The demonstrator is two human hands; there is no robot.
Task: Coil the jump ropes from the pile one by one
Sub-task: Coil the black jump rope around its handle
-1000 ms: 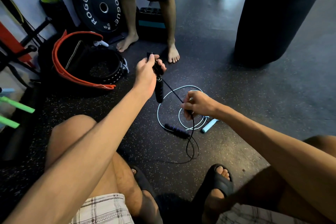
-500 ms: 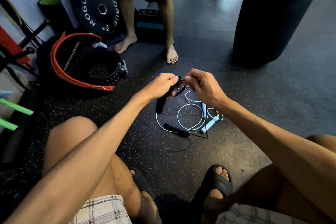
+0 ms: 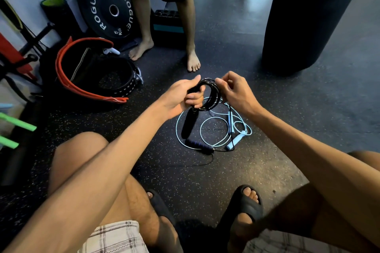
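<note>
A black jump rope (image 3: pixel 209 96) is wound into several small loops between my hands, above the floor. My left hand (image 3: pixel 183 96) grips the loops, and one black handle (image 3: pixel 189 123) hangs down from it. My right hand (image 3: pixel 236 92) pinches the right side of the coil, and a black strand drops from it to the floor. The rope's other black handle (image 3: pixel 200 146) lies on the floor below. A light blue jump rope (image 3: pixel 218 129) lies loosely looped on the floor under my hands, its pale handles (image 3: pixel 236 139) at the right.
A person stands barefoot (image 3: pixel 193 61) just beyond the ropes. A black punching bag (image 3: pixel 308 16) stands at the right. At the left are an orange-edged weight belt (image 3: pixel 86 74), a black bumper plate (image 3: pixel 109 8) and a rack with green bands (image 3: pixel 16 123). My knees and sandalled feet (image 3: pixel 244 203) are close below.
One second ago my hands were apart with the black rope stretched between them. They came together, and the rope is now gathered into small loops held by both hands.
</note>
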